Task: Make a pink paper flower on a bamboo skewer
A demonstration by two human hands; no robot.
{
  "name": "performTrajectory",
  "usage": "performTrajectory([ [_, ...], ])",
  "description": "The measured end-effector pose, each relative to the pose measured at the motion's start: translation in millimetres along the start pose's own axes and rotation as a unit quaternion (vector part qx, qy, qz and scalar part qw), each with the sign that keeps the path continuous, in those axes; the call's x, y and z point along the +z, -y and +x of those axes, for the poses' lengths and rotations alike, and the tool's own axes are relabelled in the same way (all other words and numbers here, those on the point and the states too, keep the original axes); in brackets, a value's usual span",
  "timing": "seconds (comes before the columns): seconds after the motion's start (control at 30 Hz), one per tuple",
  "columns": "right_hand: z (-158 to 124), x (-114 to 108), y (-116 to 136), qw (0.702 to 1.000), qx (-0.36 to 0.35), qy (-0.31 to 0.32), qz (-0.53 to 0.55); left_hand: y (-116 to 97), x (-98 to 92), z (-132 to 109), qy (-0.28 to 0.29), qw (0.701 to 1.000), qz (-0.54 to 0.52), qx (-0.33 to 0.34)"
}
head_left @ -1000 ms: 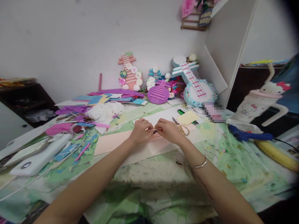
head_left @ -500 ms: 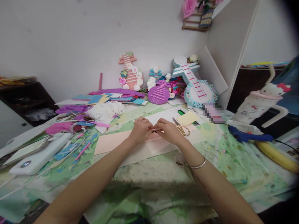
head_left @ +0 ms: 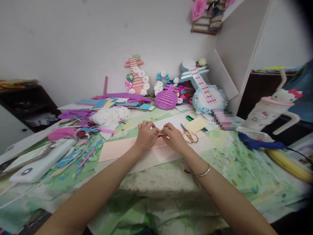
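Note:
My left hand (head_left: 147, 134) and my right hand (head_left: 172, 136) meet over the middle of the table, fingers pinched. A thin pale pink strip (head_left: 160, 134) runs between their fingertips; both ends are hidden in the fingers, so its material is unclear. Below lie a peach sheet (head_left: 114, 148) and white sheets (head_left: 144, 163). Gold-handled scissors (head_left: 189, 134) rest just right of my right hand, blades partly apart, near a pale yellow paper piece (head_left: 196, 124) and a green marker (head_left: 190, 118).
Lute-shaped crafts (head_left: 166, 99) lean along the wall. A white string heap (head_left: 111, 116), paper scraps (head_left: 88, 156) and a white power bank-like block (head_left: 42, 161) lie left. On the right are a blue glue gun (head_left: 260, 142), a banana (head_left: 288, 164) and a cup with handle (head_left: 265, 114).
My hands have drawn slightly apart, showing more of the thin strip between them. My right wrist has shifted a little left, and more of the scissors shows.

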State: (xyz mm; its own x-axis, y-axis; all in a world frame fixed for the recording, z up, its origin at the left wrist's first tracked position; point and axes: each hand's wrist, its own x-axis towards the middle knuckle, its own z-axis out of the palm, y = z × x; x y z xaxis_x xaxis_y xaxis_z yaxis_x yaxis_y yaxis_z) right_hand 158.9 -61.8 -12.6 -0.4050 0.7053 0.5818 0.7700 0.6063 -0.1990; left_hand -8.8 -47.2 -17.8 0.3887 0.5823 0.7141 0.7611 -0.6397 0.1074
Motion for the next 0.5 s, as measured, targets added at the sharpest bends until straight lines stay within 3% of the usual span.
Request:
performTrajectory([
  [0.23,0.5,2.8,-3.3,1.0,-0.005,-0.029,0.011,-0.4,-0.8,0.9,-0.04,0.999,-0.008,-0.023],
  [0.5,1.6,5.4,-4.9,0.998,-0.045,-0.042,0.002,1.0,-1.0,0.9,-0.039,0.999,-0.012,-0.016],
])
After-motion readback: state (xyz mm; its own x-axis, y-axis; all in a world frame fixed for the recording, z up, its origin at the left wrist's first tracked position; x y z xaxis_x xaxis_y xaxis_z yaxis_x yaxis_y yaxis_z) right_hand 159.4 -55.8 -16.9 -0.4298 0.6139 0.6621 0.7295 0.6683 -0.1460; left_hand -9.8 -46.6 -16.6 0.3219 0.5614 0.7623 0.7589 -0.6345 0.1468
